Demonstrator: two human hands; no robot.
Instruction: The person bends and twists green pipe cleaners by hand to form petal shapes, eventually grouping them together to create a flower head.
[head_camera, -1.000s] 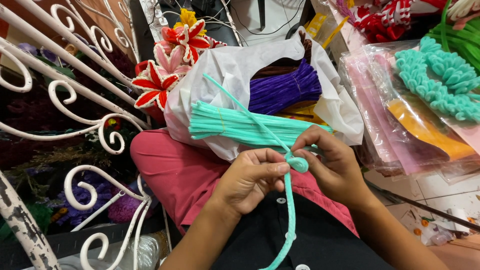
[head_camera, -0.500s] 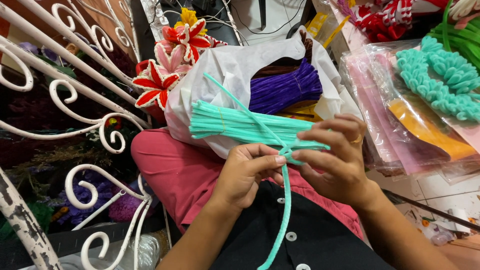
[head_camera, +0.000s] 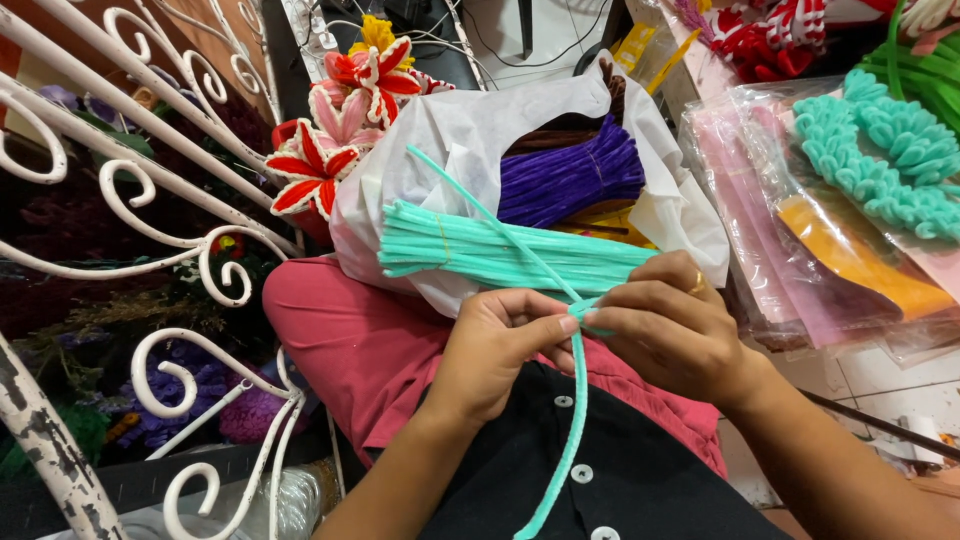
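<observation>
While both hands are working over the lap, a white plastic bag (head_camera: 470, 140) is lying just beyond them on the pink cloth (head_camera: 340, 340), holding a bundle of teal stems (head_camera: 470, 250) and a bundle of purple stems (head_camera: 570, 180); the teal bundle is sitting right behind the fingers and crowding the work. Red-and-white handmade flowers (head_camera: 320, 170) are leaning against the bag's far left side, a white scrolled metal rack (head_camera: 110, 200) is filling the left, and clear packets with teal fuzzy coils (head_camera: 880, 160) are lying to the right. The left hand (head_camera: 495, 350) is pinching the single teal pipe cleaner (head_camera: 572, 420) between thumb and forefinger, and the right hand (head_camera: 670, 325), wearing a ring, is pressing its fingertips together on the same stem just beside it; the stem's long end is hanging down over the black buttoned shirt (head_camera: 600, 470). Compared with half a second ago, the right hand's fingers are closing flatter over the bend, and the hands are sitting closer together.
</observation>
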